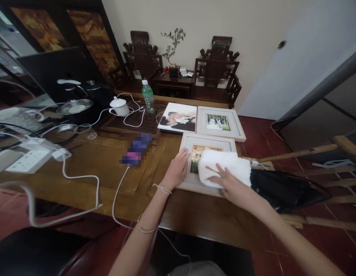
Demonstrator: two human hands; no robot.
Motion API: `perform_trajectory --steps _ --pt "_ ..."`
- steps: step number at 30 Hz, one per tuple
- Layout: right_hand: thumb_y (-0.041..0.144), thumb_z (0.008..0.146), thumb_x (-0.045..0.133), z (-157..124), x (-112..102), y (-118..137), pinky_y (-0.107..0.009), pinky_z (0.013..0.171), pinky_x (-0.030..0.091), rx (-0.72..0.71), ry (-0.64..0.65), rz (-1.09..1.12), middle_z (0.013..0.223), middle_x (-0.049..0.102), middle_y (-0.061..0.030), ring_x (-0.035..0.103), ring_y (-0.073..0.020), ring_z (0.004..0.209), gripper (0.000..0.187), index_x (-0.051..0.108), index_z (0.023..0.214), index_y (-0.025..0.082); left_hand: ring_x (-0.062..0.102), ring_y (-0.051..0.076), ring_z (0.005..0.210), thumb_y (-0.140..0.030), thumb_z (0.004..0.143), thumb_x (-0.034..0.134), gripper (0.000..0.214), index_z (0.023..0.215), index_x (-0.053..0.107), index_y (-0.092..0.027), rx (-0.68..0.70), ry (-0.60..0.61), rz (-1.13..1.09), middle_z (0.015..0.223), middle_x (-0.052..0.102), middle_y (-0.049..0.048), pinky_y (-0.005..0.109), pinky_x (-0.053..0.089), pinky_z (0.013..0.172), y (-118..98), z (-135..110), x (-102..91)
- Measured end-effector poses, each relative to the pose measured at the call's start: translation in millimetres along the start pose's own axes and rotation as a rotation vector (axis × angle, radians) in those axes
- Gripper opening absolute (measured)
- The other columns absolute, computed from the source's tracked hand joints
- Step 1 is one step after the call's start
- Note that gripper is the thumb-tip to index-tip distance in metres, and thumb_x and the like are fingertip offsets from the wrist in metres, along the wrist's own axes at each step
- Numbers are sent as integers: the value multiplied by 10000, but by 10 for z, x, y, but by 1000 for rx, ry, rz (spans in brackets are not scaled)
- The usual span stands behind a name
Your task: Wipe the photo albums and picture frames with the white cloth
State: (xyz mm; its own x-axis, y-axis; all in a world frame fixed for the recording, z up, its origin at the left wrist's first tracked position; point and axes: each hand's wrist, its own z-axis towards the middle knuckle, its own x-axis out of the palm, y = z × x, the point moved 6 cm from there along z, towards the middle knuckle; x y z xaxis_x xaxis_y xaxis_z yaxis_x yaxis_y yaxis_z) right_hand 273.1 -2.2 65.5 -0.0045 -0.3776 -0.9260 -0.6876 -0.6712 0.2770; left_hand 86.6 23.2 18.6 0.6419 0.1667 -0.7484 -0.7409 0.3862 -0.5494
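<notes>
A light wooden picture frame [206, 189] with a grey mat lies flat near the right end of the table, a small photo [195, 165] at its middle. My left hand [178, 168] rests on the frame's left edge, its fingers stretched out. On the glass, my right hand [225, 180] grips a folded white cloth [223, 159] and presses it down, with the fingers partly sunk in its folds. The cloth hides the right part of the photo. Touching the far side is a second framed photo [218, 122], and to its left lies a large photo album [180, 115].
A phone [136, 150] on a white cable, a green-labelled bottle [148, 96] and a lidded white cup [119, 106] stand or lie leftward. Farther left are a power strip [30, 159], cables and a kettle [100, 94]. A black bag [278, 188] is at the right edge.
</notes>
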Motion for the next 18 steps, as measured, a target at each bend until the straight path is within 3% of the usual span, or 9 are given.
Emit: perform_trajectory --steps 3,8,10,13,18 --pt "-117 545 332 205 -146 -318 -548 1112 233 53 -140 -96 1553 198 -57 69 -291 1419 870 495 1329 223 275 241 1400 -144 930 338 381 1288 467 -146 -2 11 4 1437 421 146 500 383 1073 -7 4 0" --pt "-132 602 314 402 -531 -591 -664 1074 183 146 -399 -357 1563 146 -8 3 -353 1420 810 529 1300 219 287 244 1395 -138 925 343 378 1277 481 -148 -12 14 1 1427 435 145 502 386 1071 -40 16 -21" --pt "-121 632 343 455 -500 -598 -682 1058 188 167 -370 -401 1542 230 -12 47 -388 1411 749 572 1262 212 287 244 1395 -137 924 343 380 1278 481 -144 -15 15 -2 1427 434 148 505 380 1074 -38 16 -19" --pt "-100 656 384 446 -277 -471 -700 1039 189 146 -262 -419 1508 319 -29 132 -430 1387 672 626 1205 202 289 241 1394 -139 925 347 386 1288 477 -156 -7 2 -13 1431 432 137 508 367 1083 -22 10 -13" --pt "-64 655 419 71 8 28 -707 1015 227 125 -89 -328 1515 297 -19 205 -467 1353 657 628 1209 220 289 240 1394 -151 928 351 389 1296 476 -158 -6 -6 -22 1435 429 132 498 360 1092 6 4 -7"
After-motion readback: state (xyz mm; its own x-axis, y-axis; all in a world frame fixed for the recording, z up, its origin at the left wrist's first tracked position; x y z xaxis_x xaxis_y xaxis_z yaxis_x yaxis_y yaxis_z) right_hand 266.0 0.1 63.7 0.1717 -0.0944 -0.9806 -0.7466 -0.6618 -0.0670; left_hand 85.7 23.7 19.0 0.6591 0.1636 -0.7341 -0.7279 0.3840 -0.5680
